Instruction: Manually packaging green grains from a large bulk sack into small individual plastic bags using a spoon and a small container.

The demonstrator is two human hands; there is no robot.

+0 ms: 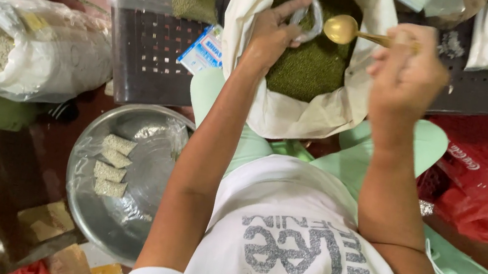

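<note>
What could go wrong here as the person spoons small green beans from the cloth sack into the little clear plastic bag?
1. The small clear plastic bag is pinched by the left hand alone; its narrow mouth may let beans miss.
2. The gold metal spoon in the right hand hovers above the open white cloth sack of green beans; spills there likely fall back in, but the sack's slumped rim could tip.

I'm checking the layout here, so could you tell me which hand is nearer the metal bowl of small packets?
Left. The left hand holds a small clear bag over the sack, nearer the metal bowl; the right hand with the spoon is farther.
</note>
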